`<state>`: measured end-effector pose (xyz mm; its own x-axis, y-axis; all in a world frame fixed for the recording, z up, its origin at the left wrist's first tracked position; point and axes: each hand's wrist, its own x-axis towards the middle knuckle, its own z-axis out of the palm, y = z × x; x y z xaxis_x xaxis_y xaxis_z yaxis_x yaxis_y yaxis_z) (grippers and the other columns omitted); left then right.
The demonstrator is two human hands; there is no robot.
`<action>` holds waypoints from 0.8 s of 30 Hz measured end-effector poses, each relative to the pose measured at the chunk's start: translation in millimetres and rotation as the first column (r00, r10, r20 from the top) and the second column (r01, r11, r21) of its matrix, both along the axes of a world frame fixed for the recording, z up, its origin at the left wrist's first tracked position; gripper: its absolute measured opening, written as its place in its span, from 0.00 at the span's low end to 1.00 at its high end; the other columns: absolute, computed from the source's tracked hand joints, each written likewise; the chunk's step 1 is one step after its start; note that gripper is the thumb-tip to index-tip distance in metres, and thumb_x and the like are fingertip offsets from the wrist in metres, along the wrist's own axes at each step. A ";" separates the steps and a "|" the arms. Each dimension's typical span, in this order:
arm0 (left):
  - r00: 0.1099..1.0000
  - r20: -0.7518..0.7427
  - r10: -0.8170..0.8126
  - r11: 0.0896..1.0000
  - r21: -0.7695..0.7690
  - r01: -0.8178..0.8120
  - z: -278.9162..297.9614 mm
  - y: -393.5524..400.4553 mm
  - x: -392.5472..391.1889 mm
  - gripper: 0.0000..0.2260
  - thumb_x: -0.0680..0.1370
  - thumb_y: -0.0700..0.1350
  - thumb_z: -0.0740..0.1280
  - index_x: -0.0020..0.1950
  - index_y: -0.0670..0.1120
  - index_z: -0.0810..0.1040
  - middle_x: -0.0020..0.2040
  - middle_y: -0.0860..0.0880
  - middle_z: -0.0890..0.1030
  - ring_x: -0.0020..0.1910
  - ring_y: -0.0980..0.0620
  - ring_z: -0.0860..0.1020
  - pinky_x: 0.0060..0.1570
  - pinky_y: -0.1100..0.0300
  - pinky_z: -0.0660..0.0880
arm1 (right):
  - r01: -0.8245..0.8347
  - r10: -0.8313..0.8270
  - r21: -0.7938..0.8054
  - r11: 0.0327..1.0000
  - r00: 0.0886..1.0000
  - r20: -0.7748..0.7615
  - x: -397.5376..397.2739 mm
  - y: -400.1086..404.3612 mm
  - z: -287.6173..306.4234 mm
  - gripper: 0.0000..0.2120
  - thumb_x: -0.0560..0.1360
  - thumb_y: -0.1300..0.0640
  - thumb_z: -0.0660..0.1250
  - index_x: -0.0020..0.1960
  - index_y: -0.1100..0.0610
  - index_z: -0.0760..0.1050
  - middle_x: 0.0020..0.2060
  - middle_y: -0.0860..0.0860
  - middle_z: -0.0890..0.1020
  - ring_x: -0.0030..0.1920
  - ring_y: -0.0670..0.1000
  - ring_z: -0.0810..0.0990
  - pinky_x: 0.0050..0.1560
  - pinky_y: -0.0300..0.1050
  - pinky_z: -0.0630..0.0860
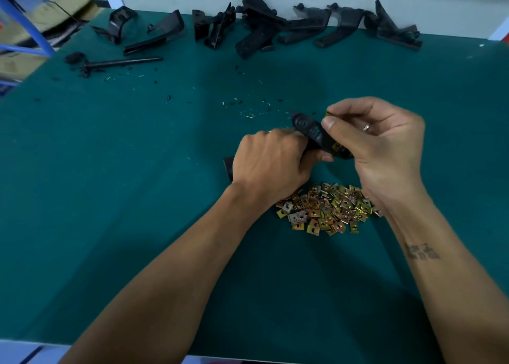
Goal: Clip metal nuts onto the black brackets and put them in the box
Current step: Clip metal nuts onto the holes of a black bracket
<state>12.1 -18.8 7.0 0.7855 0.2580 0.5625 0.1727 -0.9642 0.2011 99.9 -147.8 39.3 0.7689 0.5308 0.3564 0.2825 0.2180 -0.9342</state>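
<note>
1. Gripping a black moulded plastic bracket (311, 132) above the green felt surface (137, 198), my left hand (271, 162) curls round it.
2. My right hand (380, 140) pinches a small brass-coloured metal clip nut (329, 113) at the bracket's edge.
3. I see a loose heap of brass-coloured clip nuts (327, 209) lying just below both hands.

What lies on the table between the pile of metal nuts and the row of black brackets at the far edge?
In the head view, both hands lie between the pile of metal nuts and the row of black brackets: the left hand grips a black bracket, the right hand pinches a nut.
</note>
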 end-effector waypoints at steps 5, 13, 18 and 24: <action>1.000 -0.002 -0.020 0.997 0.078 0.020 2.9 -1.3 -2.0 0.21 0.78 0.64 0.65 0.41 0.48 0.82 0.35 0.47 0.81 0.30 0.39 0.79 0.31 0.57 0.60 | 0.002 0.067 -0.199 0.980 0.938 0.340 4.9 -9.8 7.6 0.07 0.75 0.67 0.74 0.49 0.57 0.84 0.44 0.49 0.84 0.43 0.44 0.84 0.46 0.35 0.78; 1.000 -0.001 -0.015 0.998 0.068 0.015 3.8 -3.0 -1.3 0.20 0.76 0.61 0.70 0.36 0.46 0.80 0.31 0.46 0.80 0.26 0.39 0.77 0.30 0.58 0.60 | 0.049 0.070 -0.236 0.970 0.880 0.470 1.9 -10.9 7.7 0.08 0.77 0.66 0.73 0.54 0.57 0.84 0.47 0.50 0.85 0.48 0.47 0.85 0.50 0.39 0.79; 0.999 0.035 -0.024 0.999 0.030 0.023 1.5 -1.7 -0.6 0.22 0.77 0.64 0.66 0.37 0.46 0.78 0.33 0.45 0.80 0.29 0.38 0.78 0.30 0.57 0.60 | 0.008 0.006 -0.060 0.998 0.973 0.232 0.3 -6.0 5.0 0.11 0.74 0.66 0.76 0.53 0.57 0.81 0.43 0.50 0.86 0.44 0.49 0.86 0.48 0.40 0.81; 0.999 0.028 -0.032 0.999 0.030 0.031 0.5 -1.2 -1.0 0.23 0.78 0.65 0.64 0.39 0.46 0.79 0.35 0.47 0.81 0.30 0.38 0.78 0.31 0.56 0.60 | -0.026 0.026 -0.002 1.000 0.997 0.074 4.4 -5.7 2.8 0.10 0.72 0.68 0.77 0.46 0.53 0.84 0.40 0.48 0.88 0.41 0.48 0.86 0.43 0.39 0.81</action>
